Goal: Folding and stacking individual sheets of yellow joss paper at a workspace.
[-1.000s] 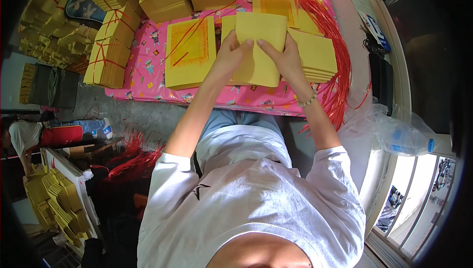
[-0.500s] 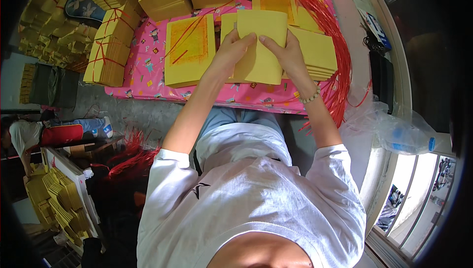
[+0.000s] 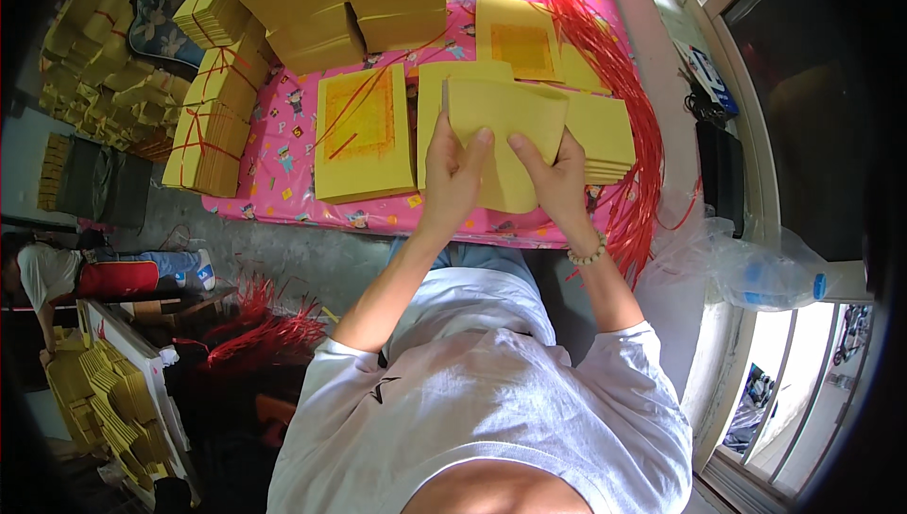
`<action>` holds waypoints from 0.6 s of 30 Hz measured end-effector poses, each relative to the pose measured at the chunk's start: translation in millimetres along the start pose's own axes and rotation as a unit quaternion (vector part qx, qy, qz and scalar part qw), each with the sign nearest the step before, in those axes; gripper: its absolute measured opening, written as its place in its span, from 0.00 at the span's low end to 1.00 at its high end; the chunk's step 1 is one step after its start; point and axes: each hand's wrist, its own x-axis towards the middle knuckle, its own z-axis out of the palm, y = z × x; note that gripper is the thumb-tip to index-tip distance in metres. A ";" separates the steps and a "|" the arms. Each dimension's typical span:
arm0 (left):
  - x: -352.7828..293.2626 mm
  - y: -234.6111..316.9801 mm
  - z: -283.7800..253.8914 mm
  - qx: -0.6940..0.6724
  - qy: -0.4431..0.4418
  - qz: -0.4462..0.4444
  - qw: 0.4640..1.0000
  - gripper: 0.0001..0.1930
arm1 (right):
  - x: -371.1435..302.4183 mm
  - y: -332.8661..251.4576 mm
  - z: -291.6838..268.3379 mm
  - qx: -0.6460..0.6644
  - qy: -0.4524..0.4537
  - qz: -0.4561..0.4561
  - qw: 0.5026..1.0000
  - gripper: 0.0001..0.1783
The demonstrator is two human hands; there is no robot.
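Note:
Between my two hands is a small sheaf of yellow paper (image 3: pixel 505 112), slightly curved and tilted over the near edge of the pink table. My left hand (image 3: pixel 453 174) grips its left side, thumb on the face towards me. On the opposite side my right hand (image 3: pixel 559 181), with a beaded bracelet at the wrist, grips it the same way. Left of the sheaf lies a yellow paper stack (image 3: pixel 364 160) with an orange printed square and loose red strips on top. Another yellow stack (image 3: pixel 605 127) is just right of my right hand. My fingers behind the sheaf are hidden.
Red plastic strips (image 3: pixel 635 136) hang down the table's right side. Tied yellow bundles (image 3: pixel 210 145) and taller paper blocks (image 3: pixel 298 27) line its left and back. A clear plastic bag (image 3: pixel 756 273) is by the window. Another person (image 3: pixel 52 273) is at the far left.
Both hands have drawn the sheaf slightly towards me, and its sheets now look more bowed. The whole view has shifted, with the table lower in the picture.

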 end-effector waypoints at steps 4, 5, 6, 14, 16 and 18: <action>-8.7 13.3 7.9 0.005 0.000 0.013 1.000 0.28 | -4.6 -4.7 0.7 0.069 0.022 -0.024 0.997 0.17; -10.1 13.9 8.0 0.010 0.002 0.013 1.000 0.29 | -4.8 -6.0 0.5 0.069 0.022 -0.026 0.997 0.17; -10.7 14.2 7.9 0.015 0.005 0.014 1.000 0.30 | -4.8 -7.6 0.2 0.065 0.022 -0.027 0.997 0.17; -13.2 8.9 5.3 0.018 0.007 0.005 1.000 0.26 | 0.6 -12.9 -3.0 0.070 0.056 -0.036 0.995 0.10; -13.1 7.7 5.2 0.031 -0.001 0.009 0.999 0.25 | 3.3 -13.5 -7.4 0.056 0.050 -0.018 0.997 0.07; -12.6 6.5 6.5 0.017 0.021 -0.013 1.000 0.22 | 3.2 -14.1 -4.5 0.052 0.059 -0.026 0.997 0.07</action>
